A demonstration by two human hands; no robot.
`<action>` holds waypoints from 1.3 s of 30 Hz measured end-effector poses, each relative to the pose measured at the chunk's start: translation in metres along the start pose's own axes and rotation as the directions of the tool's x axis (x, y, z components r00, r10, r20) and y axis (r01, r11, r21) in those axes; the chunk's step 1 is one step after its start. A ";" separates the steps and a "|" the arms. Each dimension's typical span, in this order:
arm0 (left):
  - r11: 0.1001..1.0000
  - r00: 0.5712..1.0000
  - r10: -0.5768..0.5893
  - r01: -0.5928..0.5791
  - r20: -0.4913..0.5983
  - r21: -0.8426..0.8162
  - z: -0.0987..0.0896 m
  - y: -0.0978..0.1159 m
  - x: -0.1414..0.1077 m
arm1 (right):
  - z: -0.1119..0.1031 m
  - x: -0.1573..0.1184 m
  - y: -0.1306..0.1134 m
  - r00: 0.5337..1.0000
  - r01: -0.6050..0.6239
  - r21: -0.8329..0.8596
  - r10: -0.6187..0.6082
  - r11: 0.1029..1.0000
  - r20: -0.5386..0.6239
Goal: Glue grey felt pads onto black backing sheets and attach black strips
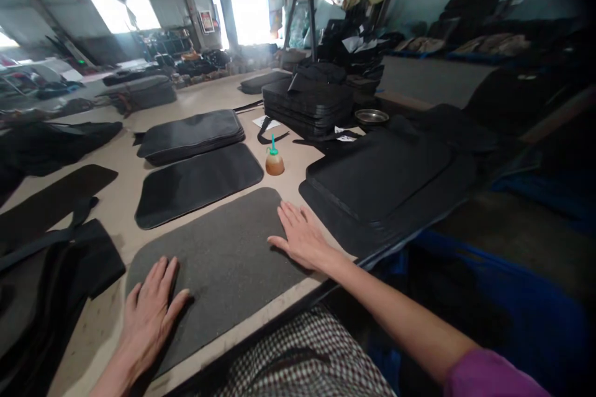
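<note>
A large dark grey panel with rounded corners (223, 267) lies flat near the front edge of the table (288, 291). On its left end rests my left hand (151, 307), palm down with the fingers spread. My right hand (298, 232) lies flat on the panel's right side, its fingers stretched out and the thumb apart. Just behind the panel is a black panel (200, 185), and beyond that a stack of similar panels (193, 133). A small bottle with a green nozzle and amber contents (274, 163) stands behind my right hand.
Black panels (382, 167) are piled at the right, with a tall stack (307, 102) and a metal dish (371, 116) farther back. Dark pieces with straps (56, 273) lie at the left. Blue material (503, 298) hangs or lies below the table's right edge.
</note>
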State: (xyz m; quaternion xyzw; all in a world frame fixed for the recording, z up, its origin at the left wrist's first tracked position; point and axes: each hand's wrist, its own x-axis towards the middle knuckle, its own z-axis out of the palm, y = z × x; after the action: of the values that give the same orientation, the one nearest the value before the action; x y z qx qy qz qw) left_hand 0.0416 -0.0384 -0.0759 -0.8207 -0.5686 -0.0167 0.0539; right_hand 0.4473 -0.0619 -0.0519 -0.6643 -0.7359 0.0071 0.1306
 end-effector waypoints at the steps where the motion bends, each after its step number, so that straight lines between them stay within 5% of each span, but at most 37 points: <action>1: 1.000 1.000 -0.023 0.023 -0.007 -0.009 -0.002 -0.005 0.007 | -0.001 0.013 -0.003 1.000 0.016 -0.001 -0.016 1.000 -0.018; 6: 0.987 0.988 -0.157 0.157 -0.004 0.017 0.000 -0.028 0.044 | 0.008 0.078 -0.013 0.993 0.120 0.014 -0.119 0.993 -0.024; 11: 0.978 0.982 -0.186 0.181 0.035 0.102 0.016 -0.028 0.055 | 0.030 0.097 -0.001 0.991 0.135 0.023 -0.134 0.991 -0.021; 17: 0.969 0.980 -0.197 0.191 0.023 0.154 0.014 -0.024 0.047 | 0.029 0.079 0.023 0.998 0.051 0.037 -0.052 0.998 0.032; 22: 0.974 0.992 -0.088 0.065 0.096 0.217 0.019 -0.036 0.049 | 0.007 0.036 0.043 0.998 0.014 0.012 -0.015 1.000 0.055; 25: 0.973 0.991 -0.043 0.012 0.130 0.230 0.017 -0.039 0.049 | -0.014 0.006 0.064 0.998 0.028 -0.027 -0.029 0.999 -0.052; 32: 0.982 0.989 -0.118 0.104 0.083 0.160 -0.006 -0.019 0.046 | -0.050 -0.016 0.132 0.949 -0.239 -0.014 0.230 0.971 -0.214; 35: 0.978 0.985 -0.167 0.171 -0.039 0.123 -0.013 -0.002 0.047 | -0.052 -0.011 0.130 0.966 -0.179 0.034 0.183 0.983 -0.182; 39: 0.984 0.976 -0.176 0.174 -0.131 -0.028 -0.038 0.025 0.014 | -0.036 -0.007 0.086 0.985 0.001 0.184 0.030 0.983 -0.170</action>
State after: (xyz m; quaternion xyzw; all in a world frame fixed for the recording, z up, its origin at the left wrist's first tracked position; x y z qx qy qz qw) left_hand 0.0718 -0.0379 -0.0387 -0.7649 -0.6337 -0.0806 0.0831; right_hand 0.5392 -0.0645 -0.0340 -0.6530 -0.7133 0.0185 0.2540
